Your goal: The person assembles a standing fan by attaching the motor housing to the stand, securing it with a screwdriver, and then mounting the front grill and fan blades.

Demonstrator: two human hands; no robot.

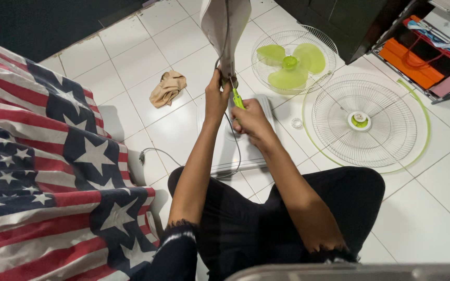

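Left hand (pixel 216 96) gripping fan stand (pixel 225 26), right hand (pixel 251 120) holding green screwdriver (pixel 238 98), toolbox (pixel 427 52) seemingly holding tools.

Two bare forearms, left hand (pixel 215 99), right hand (pixel 251 122), dark sleeves with frayed whitish-speckled cuffs at the elbows, black trousers (pixel 246 229), no rings or watch visible
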